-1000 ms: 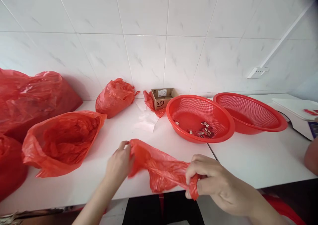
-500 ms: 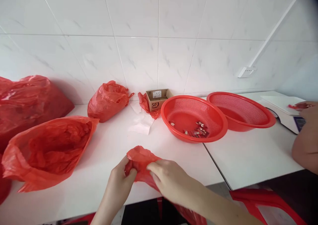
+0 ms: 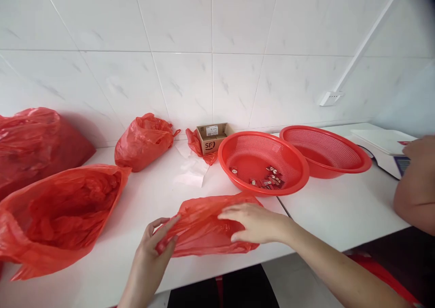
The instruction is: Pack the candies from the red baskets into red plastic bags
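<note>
A red plastic bag (image 3: pixel 204 240) lies stretched out along the table's front edge, its film crumpled. At the bag's left end is my left hand (image 3: pixel 149 249), with the film between its thumb and fingers. My right hand (image 3: pixel 254 222) rests over the bag's right part, fingers stretched out and thumb apart, touching the film without gripping it. Just behind the bag stands a red plastic colander (image 3: pixel 265 138) with several small red wrapped packets (image 3: pixel 272 179) at its bottom.
Left, an opened red bag (image 3: pixel 108 217) holds more red film; fuller red bags (image 3: pixel 142 145) stand behind. A small cardboard box (image 3: pixel 209 146), white paper (image 3: pixel 190 174), and a second colander (image 3: pixel 360 161) sit farther back. Right, another person's arm (image 3: pixel 414 185) reaches a white scale (image 3: pixel 382 140).
The bag, previously bunched and hanging over the table edge, now lies spread on the table. My right hand has moved right and its fingers have opened. The view has shifted slightly.
</note>
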### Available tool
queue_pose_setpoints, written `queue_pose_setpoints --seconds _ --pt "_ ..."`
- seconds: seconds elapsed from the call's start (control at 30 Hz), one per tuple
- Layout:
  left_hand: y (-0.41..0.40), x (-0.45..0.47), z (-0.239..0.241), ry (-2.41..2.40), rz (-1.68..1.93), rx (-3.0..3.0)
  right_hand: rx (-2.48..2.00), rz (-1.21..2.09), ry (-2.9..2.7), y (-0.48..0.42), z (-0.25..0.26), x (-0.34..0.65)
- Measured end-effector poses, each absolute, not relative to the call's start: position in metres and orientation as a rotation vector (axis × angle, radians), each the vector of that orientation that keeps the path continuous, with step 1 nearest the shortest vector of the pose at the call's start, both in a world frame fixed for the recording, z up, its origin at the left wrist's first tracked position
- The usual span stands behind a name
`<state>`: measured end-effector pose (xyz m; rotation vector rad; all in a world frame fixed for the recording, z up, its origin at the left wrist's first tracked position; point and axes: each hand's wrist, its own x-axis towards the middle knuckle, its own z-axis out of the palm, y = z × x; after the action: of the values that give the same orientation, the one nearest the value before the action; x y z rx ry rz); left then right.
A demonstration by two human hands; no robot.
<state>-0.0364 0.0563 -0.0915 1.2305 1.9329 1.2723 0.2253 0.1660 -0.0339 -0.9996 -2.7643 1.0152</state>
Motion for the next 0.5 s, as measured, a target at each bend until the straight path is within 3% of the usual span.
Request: queue_pose_setpoints --seconds 0.07,0.13,0.23,0.3,0.5 --pt "0.056 -0.025 -0.089 1.935 1.268 1.226 -0.821 1.162 -2.637 0.173 -0.015 0.236" --pt "0.054 -0.018 -0.083 1.906 1.263 1.136 -0.854 1.072 -2.519 0.194 -0.001 0.253" --pt "0.052 -0.016 -0.074 1.841 1.296 1.009 -1.416 0.647 -2.562 0.248 0.002 0.287" --pt "0.053 -0.018 -0.072 1.789 1.279 0.925 -1.86 0.598 -2.68 0.286 -0.009 0.306" --pt "0.053 -0.029 -0.089 1.577 1.174 0.661 -2.1 0.653 -2.769 0.335 -0.051 0.322"
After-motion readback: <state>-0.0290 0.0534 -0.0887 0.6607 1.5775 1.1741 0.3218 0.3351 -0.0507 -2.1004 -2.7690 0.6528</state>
